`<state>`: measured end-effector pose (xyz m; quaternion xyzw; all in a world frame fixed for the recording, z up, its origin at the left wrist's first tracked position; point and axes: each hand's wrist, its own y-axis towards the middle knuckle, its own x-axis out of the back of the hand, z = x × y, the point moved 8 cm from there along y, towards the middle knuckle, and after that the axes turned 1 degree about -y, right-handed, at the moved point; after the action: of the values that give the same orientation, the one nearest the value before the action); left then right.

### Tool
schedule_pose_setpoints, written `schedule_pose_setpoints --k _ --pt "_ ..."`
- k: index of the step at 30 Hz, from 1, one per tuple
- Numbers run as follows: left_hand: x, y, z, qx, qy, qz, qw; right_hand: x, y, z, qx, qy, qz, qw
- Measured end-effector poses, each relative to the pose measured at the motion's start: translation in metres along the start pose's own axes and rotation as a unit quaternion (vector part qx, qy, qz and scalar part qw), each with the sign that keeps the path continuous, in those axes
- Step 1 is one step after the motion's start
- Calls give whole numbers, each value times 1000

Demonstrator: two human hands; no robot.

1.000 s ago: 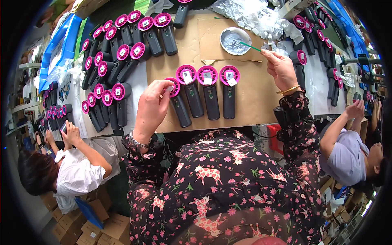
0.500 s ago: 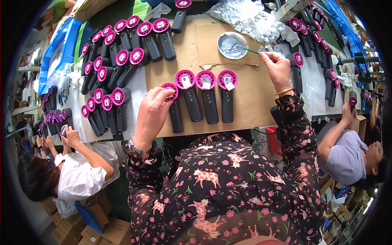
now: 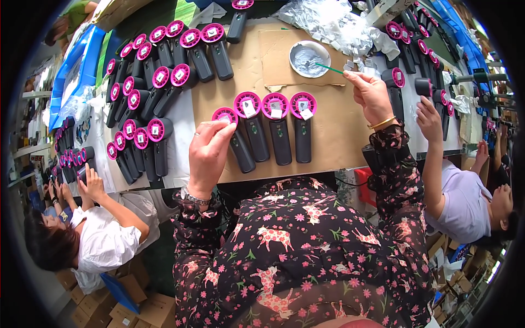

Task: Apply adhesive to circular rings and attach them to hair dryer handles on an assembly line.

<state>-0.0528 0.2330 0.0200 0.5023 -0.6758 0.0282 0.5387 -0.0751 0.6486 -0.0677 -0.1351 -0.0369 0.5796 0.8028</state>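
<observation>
My right hand (image 3: 373, 98) pinches a thin green stick (image 3: 331, 68), its far end in the grey paste (image 3: 307, 59) of a white bowl (image 3: 293, 69). My left hand (image 3: 209, 153) has thumb and fingertips pressed together at the pink head of the leftmost black handheld fan (image 3: 242, 151). Whatever is between those fingertips is too small to make out. Three more handheld fans (image 3: 257, 139) (image 3: 280, 142) (image 3: 303, 141) lie to its right in a row, handles toward me. Each of these three has a small whitish square piece on its pink head, with grey smears on some.
A cardboard piece (image 3: 273, 74) lies under the bowl. Many handheld fans (image 3: 158, 147) crowd the left side, and more (image 3: 397, 82) lie at right. Crumpled clear plastic with small white pieces (image 3: 328, 24) sits at the back. Co-workers sit at left (image 3: 115, 224) and right (image 3: 459, 197).
My left hand has shifted slightly, and the leftmost fan's handle has swung to the right. The right co-worker's arm has reached up over the table with a dark fan. My right hand barely moves.
</observation>
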Motion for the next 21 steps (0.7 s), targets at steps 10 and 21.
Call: schedule_pose_setpoints --k 10,21 --pt "-5 -17 -2 -92 99 -6 991 0 -9 9 33 -44 -84 995" --pt "-11 -25 7 -92 52 -83 991 -9 -16 23 -4 92 26 995"
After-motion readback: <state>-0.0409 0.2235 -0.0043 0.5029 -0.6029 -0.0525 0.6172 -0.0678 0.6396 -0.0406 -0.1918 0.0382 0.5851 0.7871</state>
